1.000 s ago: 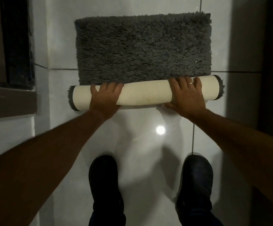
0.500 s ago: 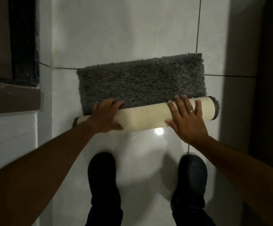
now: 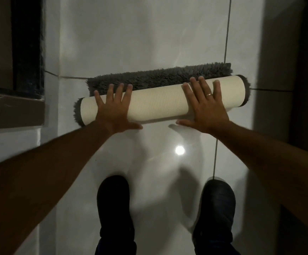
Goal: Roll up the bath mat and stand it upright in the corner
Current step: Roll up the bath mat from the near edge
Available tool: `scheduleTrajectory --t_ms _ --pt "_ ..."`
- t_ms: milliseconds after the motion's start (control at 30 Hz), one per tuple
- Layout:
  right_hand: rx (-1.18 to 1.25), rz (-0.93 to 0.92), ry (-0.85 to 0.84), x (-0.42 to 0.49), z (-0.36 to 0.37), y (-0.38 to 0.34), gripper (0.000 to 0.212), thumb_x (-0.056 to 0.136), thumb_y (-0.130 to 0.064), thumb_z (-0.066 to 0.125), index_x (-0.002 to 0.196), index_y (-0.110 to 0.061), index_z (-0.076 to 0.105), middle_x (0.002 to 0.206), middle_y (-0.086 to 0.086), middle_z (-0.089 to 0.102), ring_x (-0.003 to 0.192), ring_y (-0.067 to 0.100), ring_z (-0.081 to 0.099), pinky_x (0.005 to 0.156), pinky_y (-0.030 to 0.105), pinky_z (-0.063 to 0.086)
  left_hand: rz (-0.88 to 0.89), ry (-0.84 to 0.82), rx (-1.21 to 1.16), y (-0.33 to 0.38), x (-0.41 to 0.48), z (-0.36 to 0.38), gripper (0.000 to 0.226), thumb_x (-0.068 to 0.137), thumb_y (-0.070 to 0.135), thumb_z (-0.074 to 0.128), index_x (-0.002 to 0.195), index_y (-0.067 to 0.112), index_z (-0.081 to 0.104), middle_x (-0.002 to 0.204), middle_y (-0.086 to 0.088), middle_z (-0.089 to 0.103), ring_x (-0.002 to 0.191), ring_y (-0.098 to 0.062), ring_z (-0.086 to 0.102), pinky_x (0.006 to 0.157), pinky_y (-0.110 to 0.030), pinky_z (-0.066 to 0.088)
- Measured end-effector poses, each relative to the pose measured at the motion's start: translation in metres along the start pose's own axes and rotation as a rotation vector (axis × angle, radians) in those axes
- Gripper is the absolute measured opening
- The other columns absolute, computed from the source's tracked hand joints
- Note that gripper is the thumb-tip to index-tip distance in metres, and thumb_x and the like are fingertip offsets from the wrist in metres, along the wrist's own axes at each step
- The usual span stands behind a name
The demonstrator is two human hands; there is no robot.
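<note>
1. Lying on the white tiled floor (image 3: 149, 43), the bath mat (image 3: 158, 105) is almost fully rolled, with its cream backing turned outward and only a narrow strip of grey pile still flat on the far side of the roll.
2. The left hand (image 3: 112, 111) presses flat on the roll near its left end, fingers (image 3: 119, 92) spread and straight, their tips reaching the grey pile just beyond the roll; the thumb lies along the near side of the roll at floor level.
3. The right hand (image 3: 207, 107) rests the same way near the right end of the roll, open and grasping nothing, its fingertips at the far edge of the roll.
4. Two dark shoes (image 3: 114, 205) stand well apart from the roll, on its near side.
</note>
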State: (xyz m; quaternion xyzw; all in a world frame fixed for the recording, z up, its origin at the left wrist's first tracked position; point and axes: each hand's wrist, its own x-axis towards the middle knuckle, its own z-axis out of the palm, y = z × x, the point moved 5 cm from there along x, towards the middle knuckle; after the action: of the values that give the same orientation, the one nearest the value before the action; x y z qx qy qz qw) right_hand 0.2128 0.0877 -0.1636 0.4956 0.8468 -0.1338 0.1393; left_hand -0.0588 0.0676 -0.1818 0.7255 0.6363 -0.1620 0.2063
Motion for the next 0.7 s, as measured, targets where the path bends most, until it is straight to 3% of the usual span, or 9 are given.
scheduleTrajectory --t_ms 67,167,300,533,700 --pt "-0.032 0.014 -0.038 0.019 -0.007 0.006 0.115 0.072 -0.078 0.059 0.154 -0.008 0.019 0.155 0.023 0.03 0.144 0.041 0.024 0.114 0.068 0.014 0.026 0.073 0.034 0.002 0.001 -0.008 0.137 0.053 0.077 0.073 0.154 0.02 0.0 0.162 -0.016 0.016 0.148 -0.04 0.013 0.108 -0.075 0.005" --pt "-0.126 -0.056 -0.028 0.037 -0.018 0.006 0.096 0.076 -0.067 0.069 0.143 -0.007 0.035 0.134 0.022 0.052 0.122 0.041 0.047 0.105 0.063 0.033 0.079 0.147 0.089 0.011 -0.006 -0.009 0.116 0.063 0.058 0.08 0.153 0.017 0.019 0.151 -0.018 0.037 0.137 -0.04 0.035 0.108 -0.074 0.021" --pt "-0.061 -0.125 -0.014 0.026 -0.018 0.007 0.077 0.079 -0.064 0.067 0.13 -0.009 0.049 0.121 0.021 0.061 0.11 0.039 0.055 0.097 0.055 0.04 0.102 0.147 0.093 0.013 -0.005 -0.016 0.086 0.073 0.041 0.077 0.146 0.017 0.038 0.14 -0.015 0.052 0.122 -0.039 0.048 0.103 -0.066 0.031" --pt "0.191 -0.085 -0.28 -0.024 0.017 -0.01 0.082 0.072 -0.082 0.058 0.128 -0.022 0.049 0.125 0.007 0.063 0.111 0.027 0.058 0.097 0.048 0.045 0.285 -0.204 0.092 0.017 -0.015 -0.008 0.094 0.068 0.046 0.082 0.146 0.025 0.033 0.143 -0.008 0.05 0.127 -0.035 0.047 0.106 -0.067 0.031" --pt "0.337 -0.023 -0.44 0.003 0.018 -0.005 0.109 0.058 -0.099 0.045 0.14 -0.027 0.038 0.138 0.004 0.053 0.12 0.028 0.051 0.098 0.052 0.043 0.252 -0.42 0.049 0.017 0.01 -0.006 0.096 0.068 0.047 0.083 0.145 0.031 0.028 0.149 -0.003 0.044 0.135 -0.034 0.039 0.109 -0.07 0.024"
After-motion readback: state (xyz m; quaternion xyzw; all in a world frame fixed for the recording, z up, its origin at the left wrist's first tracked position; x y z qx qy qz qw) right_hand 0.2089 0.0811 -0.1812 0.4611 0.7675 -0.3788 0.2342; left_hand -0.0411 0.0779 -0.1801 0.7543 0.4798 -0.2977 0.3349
